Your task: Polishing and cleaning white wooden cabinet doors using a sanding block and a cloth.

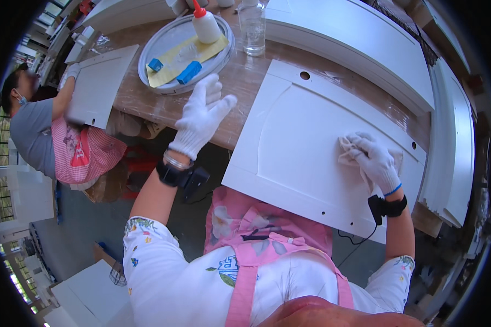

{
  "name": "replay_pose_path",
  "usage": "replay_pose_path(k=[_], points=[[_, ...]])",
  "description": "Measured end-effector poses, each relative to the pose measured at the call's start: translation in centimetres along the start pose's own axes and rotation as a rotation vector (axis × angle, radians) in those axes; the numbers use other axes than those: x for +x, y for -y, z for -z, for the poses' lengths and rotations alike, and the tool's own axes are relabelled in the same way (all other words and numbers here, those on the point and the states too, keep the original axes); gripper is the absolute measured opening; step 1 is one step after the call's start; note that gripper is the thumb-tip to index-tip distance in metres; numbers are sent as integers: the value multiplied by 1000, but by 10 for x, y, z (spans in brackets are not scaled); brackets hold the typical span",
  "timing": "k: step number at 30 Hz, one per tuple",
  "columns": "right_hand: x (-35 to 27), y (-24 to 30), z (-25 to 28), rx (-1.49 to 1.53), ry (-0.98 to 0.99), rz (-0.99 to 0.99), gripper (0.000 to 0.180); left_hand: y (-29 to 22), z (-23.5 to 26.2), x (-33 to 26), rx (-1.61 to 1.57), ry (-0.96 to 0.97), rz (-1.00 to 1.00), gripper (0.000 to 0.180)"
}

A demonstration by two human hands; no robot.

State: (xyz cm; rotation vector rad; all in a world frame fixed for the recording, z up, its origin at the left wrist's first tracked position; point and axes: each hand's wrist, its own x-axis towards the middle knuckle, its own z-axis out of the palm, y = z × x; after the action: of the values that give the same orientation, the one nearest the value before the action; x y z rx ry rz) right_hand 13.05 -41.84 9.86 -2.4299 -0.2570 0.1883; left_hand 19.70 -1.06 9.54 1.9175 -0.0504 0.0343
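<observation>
A white door panel (311, 131) with a raised curved outline and small round holes lies in front of me. My right hand (373, 158), in a white knitted glove, presses a pale crumpled cloth (348, 153) onto its right part, fingers bent over it. My left hand (202, 111), gloved the same way, is raised off the panel's left side with fingers spread and nothing in it. Just beyond it a round lid-like tray (143, 68) carries a yellow sheet (161, 76), two blue blocks (189, 72) and a white squeeze bottle (206, 27) with a red tip.
A clear bottle (252, 30) of liquid stands right of the tray on the brown table (286, 52). Stacked white panels (354, 38) line the far side, with more panels (453, 141) at the right. At the left a seated co-worker (35, 120) handles another white panel (101, 82).
</observation>
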Motion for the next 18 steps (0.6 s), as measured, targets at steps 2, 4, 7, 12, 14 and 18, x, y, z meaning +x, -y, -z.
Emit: replay_pose_path(k=[2, 4, 7, 12, 14, 18], points=[[17, 28, -9, 27, 28, 16, 32, 25, 17, -61, -53, -17, 88, 71], [32, 61, -20, 39, 45, 26, 30, 40, 15, -109, -122, 25, 233, 67], [65, 111, -46, -163, 71, 333, 30, 74, -1, -159, -401, 123, 371, 71], [151, 127, -80, -501, -125, 360, 24, 63, -25, -169, -619, 286, 457, 60], [153, 131, -98, -367, 18, 215, 22, 73, -31, -169, -742, 282, 480, 52], [68, 182, -147, -571, 387, 525, 20, 82, -29, -173, -770, 240, 438, 45]])
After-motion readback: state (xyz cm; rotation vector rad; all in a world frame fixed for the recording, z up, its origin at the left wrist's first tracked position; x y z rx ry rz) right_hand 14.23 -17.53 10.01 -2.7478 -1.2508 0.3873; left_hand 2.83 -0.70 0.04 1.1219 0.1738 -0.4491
